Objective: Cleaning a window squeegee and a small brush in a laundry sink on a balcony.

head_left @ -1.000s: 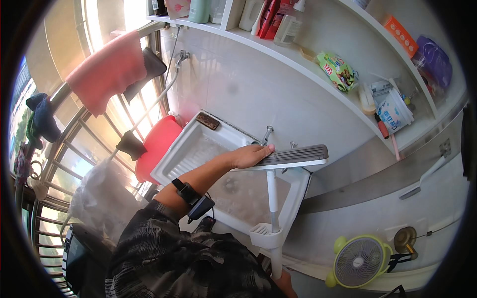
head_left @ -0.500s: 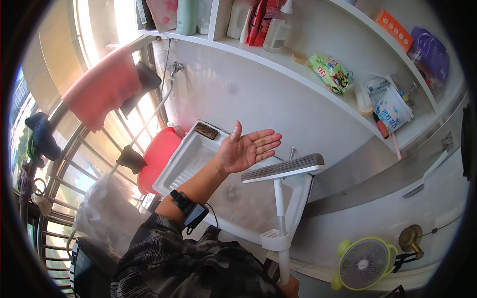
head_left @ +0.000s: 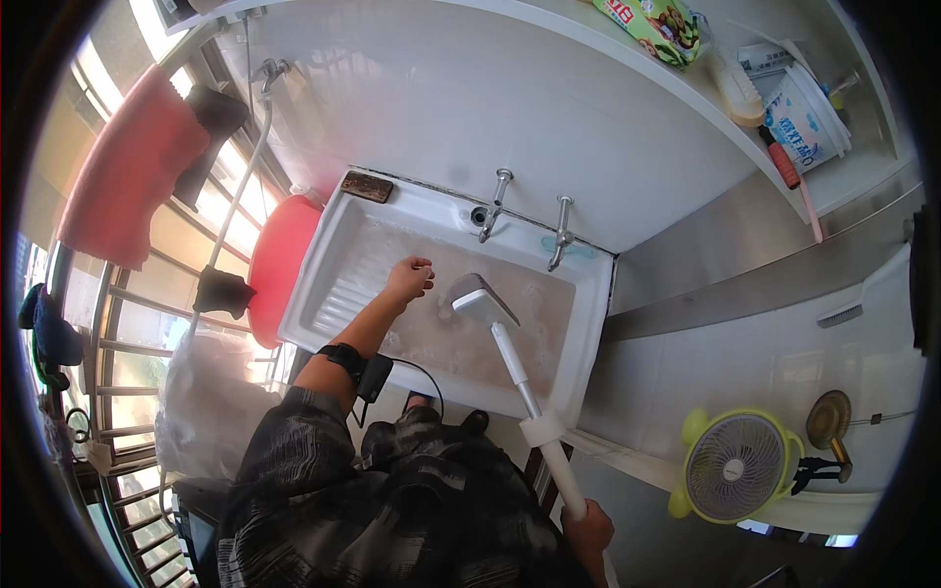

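Note:
My left hand (head_left: 411,279) hangs over the sink with its fingers loosely curled and apart, nothing in them. A black device is strapped on that forearm. My right hand (head_left: 589,529) is closed round the white handle of a sponge mop (head_left: 558,470), low on the right. The mop slants up and left, and its grey sponge head (head_left: 482,292) is over the sink, close to my left hand. The white sink (head_left: 323,269) holds cloudy water, with a ribbed slope at its left. Two metal taps (head_left: 495,206) stand along its back edge.
A brown block (head_left: 368,187) lies on the sink's back left corner. Left of the sink are a red basin (head_left: 278,269), a hose and a railing with a pink cloth (head_left: 127,171). A shelf (head_left: 686,83) runs above; a green fan (head_left: 733,468) stands at the right.
My left hand has lowered from an outstretched, flat palm to loosely curled fingers. The mop head has swung down and left, turning over the sink. My view has tilted down, showing the taps.

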### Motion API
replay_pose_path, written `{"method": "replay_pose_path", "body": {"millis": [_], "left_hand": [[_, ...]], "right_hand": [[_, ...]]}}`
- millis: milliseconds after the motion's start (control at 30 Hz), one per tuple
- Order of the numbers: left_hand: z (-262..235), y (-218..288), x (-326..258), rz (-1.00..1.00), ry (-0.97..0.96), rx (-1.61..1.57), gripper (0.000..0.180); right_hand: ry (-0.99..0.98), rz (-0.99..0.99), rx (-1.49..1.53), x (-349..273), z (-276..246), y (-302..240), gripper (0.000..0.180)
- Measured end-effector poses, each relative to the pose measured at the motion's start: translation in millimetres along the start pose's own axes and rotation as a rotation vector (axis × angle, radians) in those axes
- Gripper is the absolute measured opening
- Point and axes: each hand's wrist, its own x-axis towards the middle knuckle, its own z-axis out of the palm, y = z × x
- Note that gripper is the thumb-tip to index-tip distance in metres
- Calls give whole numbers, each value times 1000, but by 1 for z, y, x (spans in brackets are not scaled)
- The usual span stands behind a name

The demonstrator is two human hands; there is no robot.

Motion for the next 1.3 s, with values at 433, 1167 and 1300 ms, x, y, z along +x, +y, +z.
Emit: {"method": "replay_pose_path", "body": {"millis": [433, 1167, 1300], "left_hand": [[-56, 77, -74, 145, -171, 59, 38], [3, -7, -22, 72, -154, -421, 57], [65, -16, -10, 209, -98, -373, 66]], "right_hand": [[181, -304, -288, 33, 3, -47, 35], [-130, -227, 111, 45, -43, -6, 53], [-274, -175, 485, 30, -35, 12, 43]]}}
